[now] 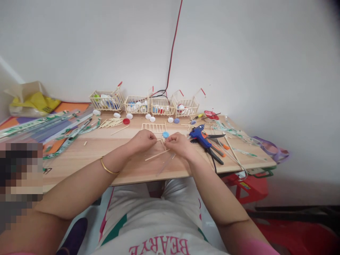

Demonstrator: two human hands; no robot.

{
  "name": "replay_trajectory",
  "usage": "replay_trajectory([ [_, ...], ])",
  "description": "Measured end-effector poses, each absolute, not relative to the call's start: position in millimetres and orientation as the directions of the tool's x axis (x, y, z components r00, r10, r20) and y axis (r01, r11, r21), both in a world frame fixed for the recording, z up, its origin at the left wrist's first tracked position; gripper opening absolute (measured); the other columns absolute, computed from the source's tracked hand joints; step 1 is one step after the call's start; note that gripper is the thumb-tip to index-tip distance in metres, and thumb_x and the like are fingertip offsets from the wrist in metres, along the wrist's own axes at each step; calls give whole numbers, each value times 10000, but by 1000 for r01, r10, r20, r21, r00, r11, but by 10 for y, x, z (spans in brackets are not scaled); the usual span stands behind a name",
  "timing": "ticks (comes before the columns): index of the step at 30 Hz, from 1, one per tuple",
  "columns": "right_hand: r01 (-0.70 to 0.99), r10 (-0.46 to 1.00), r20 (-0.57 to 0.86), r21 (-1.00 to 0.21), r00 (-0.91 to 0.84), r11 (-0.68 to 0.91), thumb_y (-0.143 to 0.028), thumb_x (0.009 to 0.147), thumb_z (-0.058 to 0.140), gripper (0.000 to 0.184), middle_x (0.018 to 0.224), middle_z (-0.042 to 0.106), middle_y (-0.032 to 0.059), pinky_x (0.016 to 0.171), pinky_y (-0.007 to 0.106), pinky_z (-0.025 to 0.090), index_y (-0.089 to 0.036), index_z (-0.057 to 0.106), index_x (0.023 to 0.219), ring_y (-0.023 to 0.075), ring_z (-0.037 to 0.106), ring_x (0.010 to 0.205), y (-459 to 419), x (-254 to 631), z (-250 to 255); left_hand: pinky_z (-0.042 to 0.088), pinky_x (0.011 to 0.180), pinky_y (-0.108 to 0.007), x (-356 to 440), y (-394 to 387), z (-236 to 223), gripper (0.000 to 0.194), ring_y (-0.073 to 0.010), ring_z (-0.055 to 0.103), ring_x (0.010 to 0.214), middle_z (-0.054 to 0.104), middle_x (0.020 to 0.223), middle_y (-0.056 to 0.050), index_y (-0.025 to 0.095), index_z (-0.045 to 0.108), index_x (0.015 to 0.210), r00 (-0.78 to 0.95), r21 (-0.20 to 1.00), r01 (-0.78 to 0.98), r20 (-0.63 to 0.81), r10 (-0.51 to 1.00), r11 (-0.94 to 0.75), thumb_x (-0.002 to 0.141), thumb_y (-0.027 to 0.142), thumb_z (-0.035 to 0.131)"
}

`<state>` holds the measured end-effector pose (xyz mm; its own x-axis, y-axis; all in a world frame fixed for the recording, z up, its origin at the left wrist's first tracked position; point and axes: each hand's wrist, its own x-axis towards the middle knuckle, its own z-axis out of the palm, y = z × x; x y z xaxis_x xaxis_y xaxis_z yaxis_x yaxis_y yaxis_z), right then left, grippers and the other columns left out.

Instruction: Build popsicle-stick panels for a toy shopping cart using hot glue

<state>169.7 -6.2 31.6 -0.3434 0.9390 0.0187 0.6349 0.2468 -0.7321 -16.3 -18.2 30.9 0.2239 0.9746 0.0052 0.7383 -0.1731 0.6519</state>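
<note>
My left hand and my right hand meet over the wooden table, fingers pinched together. Thin wooden stick pieces show between the fingertips, and both hands appear closed on them; the exact grip is partly hidden. Just behind the fingertips sits a light blue bottle cap. Beyond it lies a flat ladder-like frame of sticks. A loose wooden stick rests slantwise below the hands, beside a clear thin strip.
Small stick-built carts with bottle-cap wheels line the wall. A blue glue gun, cutting pliers and a cord lie right. Left are a stick pile, a red cap, plastic strips and a yellow bag.
</note>
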Motion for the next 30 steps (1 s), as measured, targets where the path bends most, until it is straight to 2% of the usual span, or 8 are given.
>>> replay_trajectory([
  [4,532,928,-37,-827,-370,179,-321,657,574,174,514,469,-35,490,233,254,-165,598,583,88,376,497,-62,1767,343,338,519,-222,-166,-211,345,234,-121,501,552,602,564,-1,140,695,658,190,676,724,-1,982,-139,697,266,502],
  [8,427,937,-12,-892,-349,148,-362,685,593,198,607,531,-28,531,226,294,-167,625,681,90,415,544,-43,1861,293,356,543,-230,-204,-237,390,232,-122,507,547,616,579,-6,141,699,693,201,649,742,25,979,-169,702,282,515],
  [12,331,934,10,-934,-356,136,-377,685,624,209,643,541,-29,566,229,311,-168,612,690,88,422,566,-5,1927,264,376,572,-232,-262,-249,435,231,-132,540,587,651,630,-17,142,702,723,238,652,733,21,971,-194,699,289,525],
  [17,270,928,-42,-961,-371,65,-402,672,654,235,628,536,-37,595,232,325,-172,619,708,90,430,571,-9,1906,295,390,597,-232,-332,-289,551,250,-136,555,627,673,687,-21,147,707,767,321,686,685,15,947,-244,704,309,528],
  [19,216,915,-31,-974,-402,62,-413,682,655,242,676,574,-25,648,239,352,-176,616,711,106,485,635,-12,1884,316,391,592,-231,-349,-307,602,267,-133,552,623,665,682,-23,147,707,797,314,707,667,21,949,-236,713,335,536],
  [21,150,901,31,-983,-434,106,-410,694,657,237,798,627,2,749,256,373,-178,608,692,135,548,786,-9,1862,339,392,579,-230,-358,-317,637,289,-129,547,608,657,667,-21,148,704,827,285,734,644,31,958,-216,722,364,544],
  [24,141,880,99,-973,-465,184,-390,700,663,224,947,641,23,848,274,362,-177,601,668,156,558,931,-1,1827,380,395,568,-225,-365,-315,649,300,-121,539,584,642,636,-9,153,702,858,268,769,605,44,962,-204,734,380,551],
  [30,211,847,152,-932,-509,293,-388,725,635,210,726,568,-19,698,242,386,-183,588,727,111,499,686,-17,1761,458,421,575,-227,-368,-293,635,284,-121,558,604,667,702,-17,162,700,843,247,826,519,101,964,-220,714,397,605],
])
